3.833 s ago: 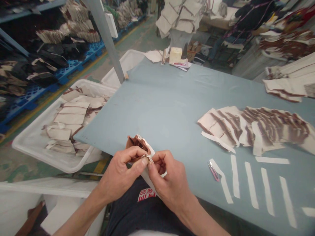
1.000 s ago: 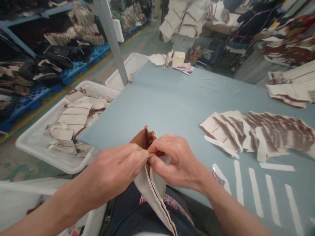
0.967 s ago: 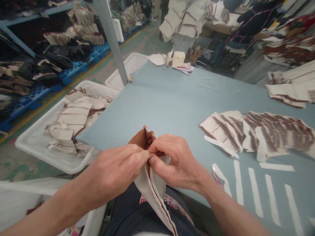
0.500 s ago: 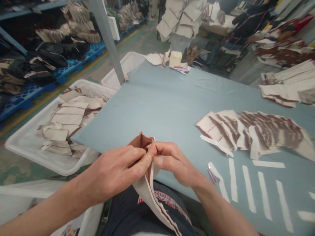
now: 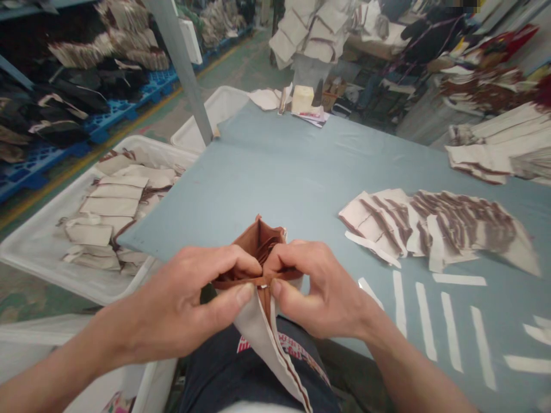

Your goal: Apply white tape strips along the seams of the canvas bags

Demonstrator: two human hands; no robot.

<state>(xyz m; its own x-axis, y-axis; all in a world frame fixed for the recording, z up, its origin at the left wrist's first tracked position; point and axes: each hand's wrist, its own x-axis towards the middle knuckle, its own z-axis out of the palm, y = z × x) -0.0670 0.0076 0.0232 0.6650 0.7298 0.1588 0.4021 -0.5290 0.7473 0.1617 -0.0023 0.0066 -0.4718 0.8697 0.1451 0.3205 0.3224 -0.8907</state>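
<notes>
Bare left hand (image 5: 181, 310), bare right hand (image 5: 327, 292), forearms uncovered, dark navy garment (image 5: 215, 376) with red-and-white print

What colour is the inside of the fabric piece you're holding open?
The fabric piece is reddish brown inside, off-white outside; head view shows it best.

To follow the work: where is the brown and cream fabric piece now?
The fabric piece sits bottom centre in the head view, pinched between the left hand and right hand, at the near edge of the blue table.
</notes>
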